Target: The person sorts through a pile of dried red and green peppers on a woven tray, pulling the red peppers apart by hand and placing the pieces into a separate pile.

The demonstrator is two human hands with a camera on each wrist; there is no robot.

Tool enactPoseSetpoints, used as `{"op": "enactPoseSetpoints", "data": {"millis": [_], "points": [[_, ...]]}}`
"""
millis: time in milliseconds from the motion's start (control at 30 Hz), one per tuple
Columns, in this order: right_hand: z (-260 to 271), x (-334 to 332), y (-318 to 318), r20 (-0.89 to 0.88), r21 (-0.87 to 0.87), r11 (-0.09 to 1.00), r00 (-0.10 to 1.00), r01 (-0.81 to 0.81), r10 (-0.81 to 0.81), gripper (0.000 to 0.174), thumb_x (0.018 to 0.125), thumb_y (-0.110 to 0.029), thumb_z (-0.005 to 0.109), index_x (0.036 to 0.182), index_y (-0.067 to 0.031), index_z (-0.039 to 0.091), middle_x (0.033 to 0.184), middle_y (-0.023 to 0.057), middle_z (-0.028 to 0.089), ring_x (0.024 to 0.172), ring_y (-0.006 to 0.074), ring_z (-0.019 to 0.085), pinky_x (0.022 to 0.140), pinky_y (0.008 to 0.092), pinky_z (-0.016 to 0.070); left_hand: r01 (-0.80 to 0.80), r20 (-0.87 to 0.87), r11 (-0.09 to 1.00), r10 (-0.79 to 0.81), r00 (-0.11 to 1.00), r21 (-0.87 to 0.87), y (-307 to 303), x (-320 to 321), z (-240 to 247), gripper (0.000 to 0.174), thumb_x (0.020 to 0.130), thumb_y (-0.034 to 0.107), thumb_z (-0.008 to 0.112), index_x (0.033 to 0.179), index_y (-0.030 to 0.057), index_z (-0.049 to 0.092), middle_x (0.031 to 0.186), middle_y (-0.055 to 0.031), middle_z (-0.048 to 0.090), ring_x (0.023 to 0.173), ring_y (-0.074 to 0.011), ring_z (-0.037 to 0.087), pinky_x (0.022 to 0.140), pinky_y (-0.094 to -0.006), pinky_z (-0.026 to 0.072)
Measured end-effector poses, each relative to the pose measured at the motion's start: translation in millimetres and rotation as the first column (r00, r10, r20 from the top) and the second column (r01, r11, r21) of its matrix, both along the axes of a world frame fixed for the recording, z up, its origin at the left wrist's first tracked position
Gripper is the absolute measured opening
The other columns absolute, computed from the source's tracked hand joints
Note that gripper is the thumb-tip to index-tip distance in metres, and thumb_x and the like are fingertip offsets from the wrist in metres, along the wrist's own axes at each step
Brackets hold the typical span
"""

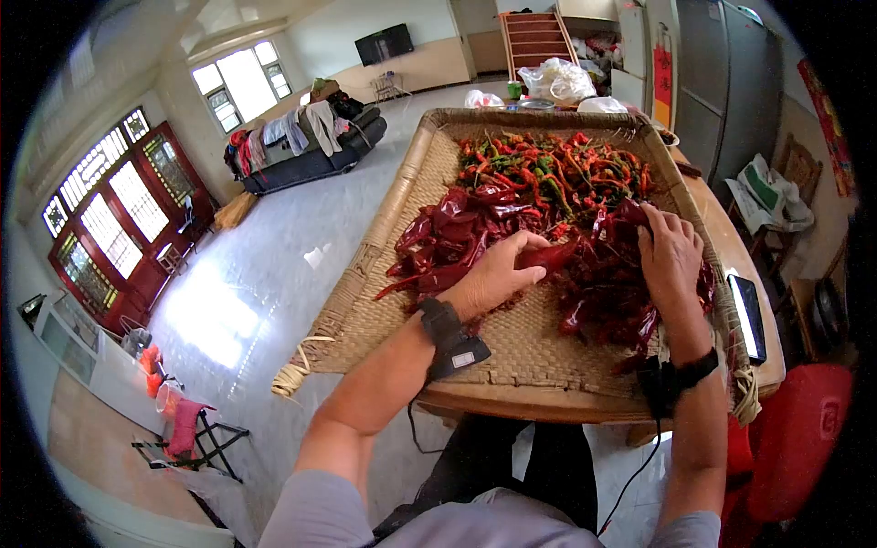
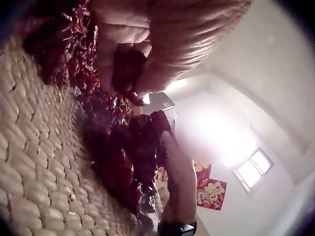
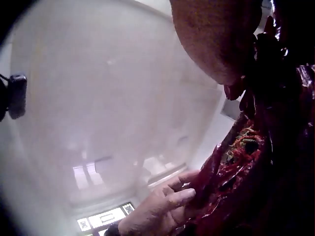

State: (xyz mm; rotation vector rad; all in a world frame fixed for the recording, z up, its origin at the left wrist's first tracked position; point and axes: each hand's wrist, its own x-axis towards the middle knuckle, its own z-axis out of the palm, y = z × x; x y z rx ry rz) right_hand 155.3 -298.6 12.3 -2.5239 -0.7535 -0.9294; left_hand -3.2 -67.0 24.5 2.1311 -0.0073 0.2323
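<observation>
A large woven tray [image 1: 365, 320] holds a heap of dark red dried chili peppers [image 1: 448, 228] on its left and another pile [image 1: 594, 301] on its right. My left hand [image 1: 498, 274] pinches one long dried red chili pepper [image 1: 554, 256] between thumb and fingers, above the gap between the heaps. That pepper [image 3: 209, 172] also shows in the right wrist view. My right hand [image 1: 673, 260] bends over the right-hand pile, its fingers curled round dark red dried chili peppers [image 2: 157, 123]. In the right wrist view, shadow hides most of what its fingertips grip.
Smaller red and green chilies [image 1: 557, 173] cover the tray's far end. The tray rests on a wooden table [image 1: 772, 352], with a phone [image 1: 747, 315] beside its right rim. A red chair [image 1: 804, 438] stands close at the right. Plastic bags [image 1: 557, 80] lie beyond the tray.
</observation>
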Motion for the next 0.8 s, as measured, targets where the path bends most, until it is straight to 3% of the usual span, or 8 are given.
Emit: {"op": "enactPoseSetpoints", "data": {"millis": [167, 300, 400, 500, 567, 633, 667, 800], "points": [[3.7, 12.9, -3.0, -0.106, 0.070, 0.987, 0.985, 0.147, -0.139, 0.036, 0.099, -0.029, 0.056, 0.133, -0.0187, 0.055, 0.124, 0.0082, 0.058, 0.119, 0.0312, 0.051, 0.106, 0.0500, 0.0346, -0.002, 0.125, 0.998, -0.006, 0.992, 0.058, -7.1, 4.6, 6.9, 0.041, 0.091, 0.013, 0.064, 0.128, 0.0027, 0.052, 0.119, -0.0066, 0.059, 0.105, -0.0141, 0.057, 0.091, -0.0303, 0.0471], [5.9, 9.7, -5.0, 0.155, 0.207, 0.978, 0.987, 0.011, -0.044, 0.033, 0.098, -0.023, 0.057, 0.129, -0.0159, 0.057, 0.123, 0.0107, 0.059, 0.120, 0.0316, 0.051, 0.105, 0.0488, 0.0363, 0.052, 0.134, 0.998, -0.058, 0.989, 0.044, -23.2, 3.7, 20.6, 0.041, 0.090, 0.012, 0.065, 0.128, 0.0026, 0.053, 0.121, -0.0076, 0.059, 0.106, -0.0155, 0.057, 0.094, -0.0307, 0.0457], [21.7, -1.9, -4.2, 0.269, 0.220, 0.862, 0.878, -0.457, 0.397, 0.034, 0.093, -0.016, 0.060, 0.127, -0.0125, 0.059, 0.124, 0.0110, 0.058, 0.120, 0.0323, 0.051, 0.105, 0.0475, 0.0367, 0.059, 0.161, 0.991, -0.078, 0.984, 0.120, -31.2, 5.9, 27.7, 0.041, 0.089, 0.012, 0.066, 0.127, 0.0018, 0.054, 0.120, -0.0094, 0.060, 0.108, -0.0177, 0.059, 0.095, -0.0312, 0.0453], [37.6, -32.7, -0.2, 0.204, 0.087, 0.717, 0.717, -0.692, 0.667, 0.037, 0.087, -0.011, 0.064, 0.124, -0.0098, 0.060, 0.121, 0.0113, 0.060, 0.119, 0.0328, 0.052, 0.104, 0.0455, 0.0378, 0.036, 0.198, 0.988, -0.066, 0.978, 0.152, -40.8, 9.7, 35.5, 0.040, 0.088, 0.012, 0.067, 0.125, 0.0008, 0.055, 0.118, -0.0109, 0.062, 0.109, -0.0194, 0.060, 0.095, -0.0315, 0.0457], [27.2, -34.0, 8.1, 0.131, 0.112, 0.674, 0.683, -0.730, 0.719, 0.037, 0.086, -0.008, 0.063, 0.122, -0.0088, 0.060, 0.116, 0.0117, 0.062, 0.115, 0.0323, 0.053, 0.101, 0.0441, 0.0397, 0.011, 0.190, 0.991, -0.036, 0.981, 0.135, -41.6, 16.4, 39.2, 0.038, 0.088, 0.013, 0.068, 0.122, 0.0005, 0.057, 0.114, -0.0101, 0.064, 0.108, -0.0194, 0.060, 0.093, -0.0319, 0.0468], [25.9, -34.0, 9.7, 0.134, 0.159, 0.714, 0.731, -0.682, 0.669, 0.031, 0.088, -0.008, 0.062, 0.119, -0.0081, 0.061, 0.108, 0.0111, 0.063, 0.105, 0.0318, 0.056, 0.094, 0.0424, 0.0426, -0.025, 0.196, 0.989, -0.003, 0.981, 0.143, -39.8, 18.9, 45.8, 0.037, 0.090, 0.016, 0.067, 0.122, 0.0010, 0.057, 0.115, -0.0100, 0.064, 0.106, -0.0187, 0.061, 0.093, -0.0325, 0.0486], [25.5, -31.9, 9.0, 0.165, 0.173, 0.733, 0.753, -0.658, 0.637, 0.029, 0.089, -0.009, 0.062, 0.118, -0.0081, 0.061, 0.107, 0.0108, 0.063, 0.103, 0.0318, 0.057, 0.092, 0.0422, 0.0431, 0.022, 0.270, 0.998, -0.007, 0.963, -0.053, -33.6, 27.8, 39.3, 0.037, 0.092, 0.019, 0.066, 0.123, 0.0013, 0.056, 0.114, -0.0101, 0.064, 0.105, -0.0178, 0.062, 0.091, -0.0326, 0.0504], [22.0, -11.2, 2.0, 0.324, 0.273, 0.866, 0.888, -0.418, 0.326, 0.022, 0.094, -0.012, 0.059, 0.116, -0.0138, 0.063, 0.100, 0.0088, 0.063, 0.098, 0.0295, 0.059, 0.089, 0.0416, 0.0441, -0.345, 0.343, 0.931, 0.288, 0.894, 0.116, 16.7, 48.2, 46.7, 0.032, 0.092, 0.015, 0.063, 0.121, 0.0017, 0.057, 0.111, -0.0117, 0.064, 0.101, -0.0215, 0.063, 0.090, -0.0342, 0.0521]]}}
